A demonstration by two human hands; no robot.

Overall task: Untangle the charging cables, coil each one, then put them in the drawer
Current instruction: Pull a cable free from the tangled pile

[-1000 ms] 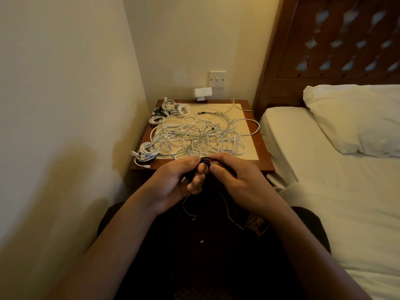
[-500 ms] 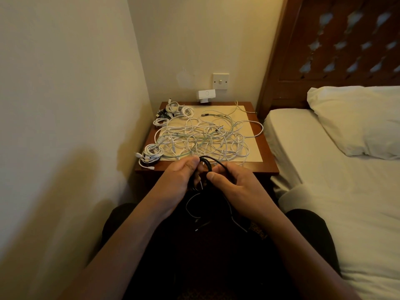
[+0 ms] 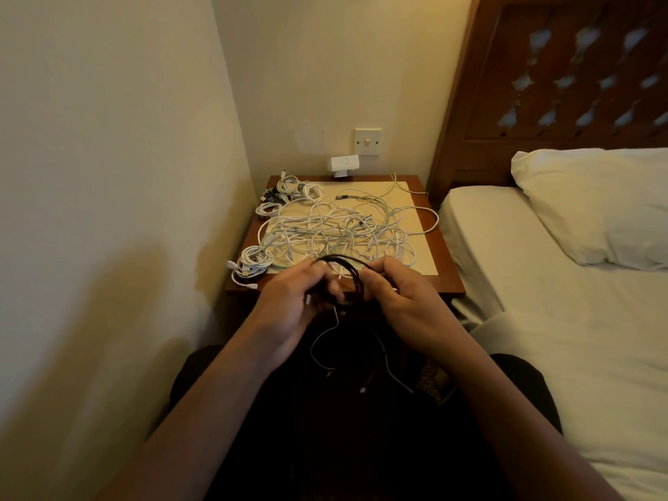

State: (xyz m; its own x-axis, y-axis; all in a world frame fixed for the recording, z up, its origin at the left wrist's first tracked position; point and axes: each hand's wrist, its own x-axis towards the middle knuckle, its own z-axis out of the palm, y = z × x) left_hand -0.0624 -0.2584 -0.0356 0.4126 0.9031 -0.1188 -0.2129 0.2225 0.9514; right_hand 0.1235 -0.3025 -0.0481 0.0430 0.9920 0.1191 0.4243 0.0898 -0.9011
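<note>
Black cable [image 3: 356, 280] (looped) gripped by both hands [image 3: 289, 301] [image 3: 408, 301].

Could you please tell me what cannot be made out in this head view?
Head view:
Drawer: front of the dark wooden bedside table lies behind left hand, right hand and shadow.
Thin black cable: dangling ends lost against dark lap.
Tangled white cables: count too fine to tell.

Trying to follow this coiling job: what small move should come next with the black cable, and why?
Probably draw up the hanging tail and lay another loop onto the coiled black cable. Both the left hand and the right hand grip its loops, yet loose ends dangle below them, so the coil looks unfinished.
</note>
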